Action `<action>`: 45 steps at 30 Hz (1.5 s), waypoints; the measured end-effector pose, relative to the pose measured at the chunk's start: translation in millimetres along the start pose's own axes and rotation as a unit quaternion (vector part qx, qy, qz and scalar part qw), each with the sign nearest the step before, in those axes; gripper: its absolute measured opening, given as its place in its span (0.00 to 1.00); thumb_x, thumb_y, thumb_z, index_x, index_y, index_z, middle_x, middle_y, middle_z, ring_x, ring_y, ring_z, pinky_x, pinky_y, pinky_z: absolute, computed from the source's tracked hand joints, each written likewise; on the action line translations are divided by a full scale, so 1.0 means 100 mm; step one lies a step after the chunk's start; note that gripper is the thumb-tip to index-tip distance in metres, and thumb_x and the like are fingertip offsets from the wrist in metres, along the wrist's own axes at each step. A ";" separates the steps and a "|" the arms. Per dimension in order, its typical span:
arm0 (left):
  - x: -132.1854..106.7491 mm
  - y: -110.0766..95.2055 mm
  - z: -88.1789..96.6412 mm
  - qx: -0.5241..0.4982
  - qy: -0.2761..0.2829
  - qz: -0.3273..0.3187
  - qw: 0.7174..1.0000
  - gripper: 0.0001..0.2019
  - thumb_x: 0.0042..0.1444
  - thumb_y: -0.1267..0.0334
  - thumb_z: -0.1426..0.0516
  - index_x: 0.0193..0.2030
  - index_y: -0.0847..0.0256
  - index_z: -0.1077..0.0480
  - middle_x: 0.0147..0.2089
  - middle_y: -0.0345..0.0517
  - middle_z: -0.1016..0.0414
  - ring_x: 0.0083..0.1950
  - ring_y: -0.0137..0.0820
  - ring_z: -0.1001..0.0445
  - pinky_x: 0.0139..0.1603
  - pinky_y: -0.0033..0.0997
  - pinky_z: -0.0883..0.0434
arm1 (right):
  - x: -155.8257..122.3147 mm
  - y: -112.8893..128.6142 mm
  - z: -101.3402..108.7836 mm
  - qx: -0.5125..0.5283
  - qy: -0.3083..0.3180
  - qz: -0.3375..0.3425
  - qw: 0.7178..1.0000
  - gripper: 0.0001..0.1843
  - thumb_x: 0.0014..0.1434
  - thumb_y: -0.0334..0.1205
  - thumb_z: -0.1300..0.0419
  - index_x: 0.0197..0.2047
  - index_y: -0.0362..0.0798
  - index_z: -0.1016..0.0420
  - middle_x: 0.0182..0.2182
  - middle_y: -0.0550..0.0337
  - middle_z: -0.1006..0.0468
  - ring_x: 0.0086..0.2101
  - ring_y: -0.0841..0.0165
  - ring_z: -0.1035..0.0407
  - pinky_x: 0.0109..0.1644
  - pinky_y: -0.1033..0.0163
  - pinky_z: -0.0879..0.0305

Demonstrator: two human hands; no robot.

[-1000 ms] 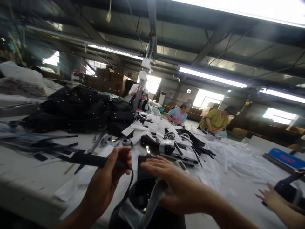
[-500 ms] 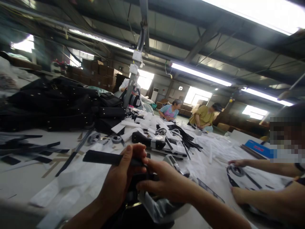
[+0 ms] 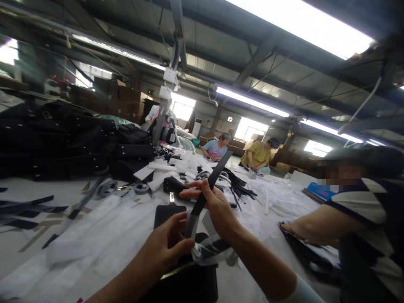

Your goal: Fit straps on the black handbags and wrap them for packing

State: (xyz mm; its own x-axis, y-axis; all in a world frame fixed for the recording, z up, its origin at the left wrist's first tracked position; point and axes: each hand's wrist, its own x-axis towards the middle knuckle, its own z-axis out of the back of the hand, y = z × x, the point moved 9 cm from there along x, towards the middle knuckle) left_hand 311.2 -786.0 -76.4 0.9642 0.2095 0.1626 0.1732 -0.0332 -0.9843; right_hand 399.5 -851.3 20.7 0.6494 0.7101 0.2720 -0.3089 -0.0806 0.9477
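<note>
My right hand (image 3: 211,205) is raised over the table and pinches a long black strap (image 3: 212,180) that slants up to the right. Its lower end looks wrapped in clear film and meets my left hand (image 3: 168,247), whose fingers are closed around it. Under both hands sits a black bag (image 3: 186,284) with crumpled clear plastic (image 3: 211,251) on top. A flat black panel (image 3: 166,213) lies just beyond my left hand.
White wrapping sheets (image 3: 94,235) and black straps (image 3: 28,208) litter the table. A heap of black bags (image 3: 63,139) stands at the left. A co-worker (image 3: 356,214) leans in at the right; other people (image 3: 236,151) work at the far end.
The strap was horizontal in my left hand; now my right hand has taken it and tilted it upward to the right. The view has swung right, bringing the co-worker into view.
</note>
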 end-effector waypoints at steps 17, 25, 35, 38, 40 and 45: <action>0.24 -0.08 -0.26 0.150 0.036 -0.054 0.987 0.12 0.58 0.53 0.39 0.39 0.61 0.26 0.29 0.36 0.31 0.31 0.33 0.34 0.31 0.29 0.39 | -0.14 0.25 0.24 0.082 0.031 -0.038 0.995 0.17 0.57 0.51 0.31 0.40 0.46 0.21 0.48 0.52 0.18 0.53 0.57 0.27 0.52 0.56 0.29; 0.22 0.15 -0.07 0.196 0.044 -0.040 0.979 0.21 0.55 0.61 0.39 0.57 0.57 0.28 0.35 0.40 0.21 0.37 0.38 0.22 0.37 0.30 0.31 | -0.36 -0.37 0.59 0.054 0.011 -0.116 0.992 0.31 0.57 0.62 0.35 0.48 0.41 0.22 0.40 0.47 0.16 0.38 0.60 0.20 0.42 0.56 0.24; -0.07 0.30 0.27 0.455 0.038 0.043 0.889 0.09 0.55 0.59 0.41 0.35 0.53 0.18 0.36 0.49 0.15 0.40 0.49 0.18 0.38 0.36 0.30 | -0.43 -0.22 0.33 0.041 -0.017 0.042 0.998 0.13 0.68 0.48 0.41 0.49 0.49 0.25 0.51 0.53 0.19 0.51 0.61 0.26 0.60 0.53 0.35; -0.09 0.38 0.11 0.461 0.091 0.060 0.881 0.17 0.38 0.67 0.34 0.39 0.51 0.16 0.40 0.50 0.13 0.43 0.55 0.18 0.40 0.40 0.28 | -0.27 0.02 0.21 0.147 -0.013 0.102 0.984 0.18 0.69 0.45 0.43 0.60 0.54 0.34 0.46 0.57 0.19 0.43 0.65 0.24 0.53 0.55 0.30; -0.07 0.33 0.05 0.422 0.098 0.037 0.900 0.21 0.32 0.70 0.34 0.38 0.50 0.16 0.40 0.48 0.13 0.42 0.54 0.18 0.40 0.38 0.27 | -0.14 0.21 0.15 0.196 -0.010 0.138 0.971 0.22 0.70 0.45 0.43 0.64 0.55 0.39 0.36 0.62 0.20 0.31 0.70 0.27 0.42 0.60 0.27; -0.11 0.07 0.05 0.318 0.126 -0.017 0.940 0.13 0.42 0.68 0.38 0.34 0.50 0.16 0.36 0.41 0.13 0.39 0.45 0.17 0.44 0.34 0.25 | 0.09 0.50 0.09 0.176 -0.007 0.167 0.970 0.26 0.70 0.57 0.48 0.63 0.51 0.36 0.22 0.70 0.33 0.19 0.75 0.45 0.24 0.70 0.39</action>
State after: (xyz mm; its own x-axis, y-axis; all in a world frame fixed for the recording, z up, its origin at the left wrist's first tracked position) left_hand 301.0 -784.0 -85.4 0.9910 -0.0411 0.1276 0.1278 0.5765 -0.8070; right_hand 396.1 -855.1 71.7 0.5643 0.5939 0.5735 -0.2488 -0.5400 0.8040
